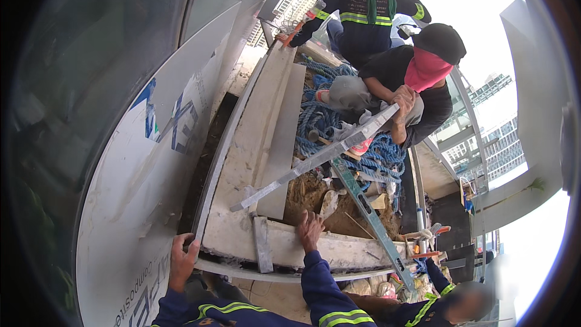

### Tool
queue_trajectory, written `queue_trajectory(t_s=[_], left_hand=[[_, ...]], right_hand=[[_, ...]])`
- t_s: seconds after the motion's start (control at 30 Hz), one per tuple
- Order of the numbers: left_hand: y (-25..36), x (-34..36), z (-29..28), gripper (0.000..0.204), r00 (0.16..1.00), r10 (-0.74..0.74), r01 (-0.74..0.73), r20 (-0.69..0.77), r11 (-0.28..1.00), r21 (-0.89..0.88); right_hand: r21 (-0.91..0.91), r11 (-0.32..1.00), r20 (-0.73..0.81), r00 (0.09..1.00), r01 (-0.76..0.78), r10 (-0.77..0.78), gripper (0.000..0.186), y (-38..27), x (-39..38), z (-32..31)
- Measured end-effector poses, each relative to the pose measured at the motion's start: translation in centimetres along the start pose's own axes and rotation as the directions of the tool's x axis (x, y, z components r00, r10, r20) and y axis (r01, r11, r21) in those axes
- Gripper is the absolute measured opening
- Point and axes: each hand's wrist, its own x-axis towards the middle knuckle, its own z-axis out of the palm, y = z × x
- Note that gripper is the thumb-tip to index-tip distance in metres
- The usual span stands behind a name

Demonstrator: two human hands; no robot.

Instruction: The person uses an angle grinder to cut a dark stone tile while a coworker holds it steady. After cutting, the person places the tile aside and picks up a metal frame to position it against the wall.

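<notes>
My left hand (183,261) is at the near left corner of the pale concrete ledge (233,230), fingers curled against its metal-edged rim. My right hand (310,231) rests on the ledge's inner edge with its fingers stretched out and apart. Between my hands a short grey flat bar (262,245) lies across the ledge. A co-worker with a pink face cloth (426,68) holds the upper end of a long grey metal bar (327,156). Its lower end reaches over the ledge, ahead of the short bar. A green spirit level (370,217) slants to the right of my right hand.
Blue rope (315,118) is heaped inside the ledge, near a hammer (315,136) and brown soil (302,197). Another person (363,9) bends at the far end. A third person (466,303) is at lower right. White panels (133,206) line the left side.
</notes>
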Motion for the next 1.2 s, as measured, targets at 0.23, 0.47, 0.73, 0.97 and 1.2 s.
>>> queue_trajectory(t_s=[0.23,0.47,0.73,0.97,1.2], left_hand=[[0.3,-1.3,-1.4,0.041,0.991,0.011,-0.011,-0.134,1.0,0.0],[0.9,-2.6,-2.5,0.043,0.98,0.084,-0.067,-0.179,0.993,0.102],[1.9,-3.3,-0.5,0.04,0.978,0.139,-0.12,-0.154,0.985,0.124],[3.8,-2.5,-1.2,0.038,0.951,0.249,-0.23,-0.186,0.966,0.118],[6.6,-5.7,-2.4,0.031,0.913,0.288,-0.285,-0.289,0.957,0.054]], right_hand=[[0.067,0.998,-0.012,1.0,0.006,-0.006,0.052,-0.9,0.0,-0.8],[0.05,0.998,-0.131,0.991,0.031,-0.024,0.052,-0.8,-0.7,-0.9],[0.096,0.995,-0.099,0.995,0.015,-0.006,0.048,-0.9,-0.9,-1.8],[0.086,0.995,-0.195,0.98,0.045,-0.027,0.05,0.1,-0.6,-0.7],[0.088,0.996,-0.084,0.996,0.032,-0.024,0.052,-0.3,-0.9,-1.0]])
